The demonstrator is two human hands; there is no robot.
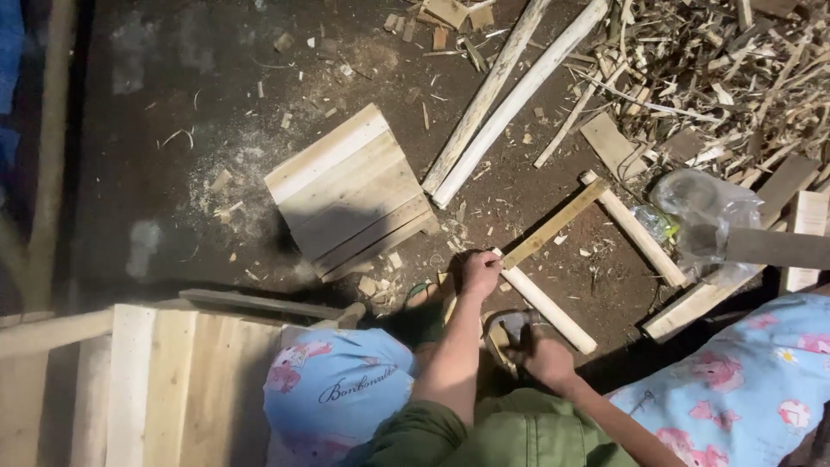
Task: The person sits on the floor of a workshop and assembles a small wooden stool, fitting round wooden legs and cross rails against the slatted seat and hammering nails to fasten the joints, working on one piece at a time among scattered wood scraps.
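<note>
Gripping the near end of a narrow flat yellowish wooden slat (553,223), your left hand (478,273) is closed around it, the slat running up and away over a pale round wooden stick (546,308). Just below, your right hand (545,355) is clenched on a steel-headed hammer (512,326).

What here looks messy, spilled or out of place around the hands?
Wood chips and splinters are scattered across the dark floor, heaped thickly at the upper right. A crumpled clear plastic bag lies among the planks. The left hand grips a thin slat.
</note>
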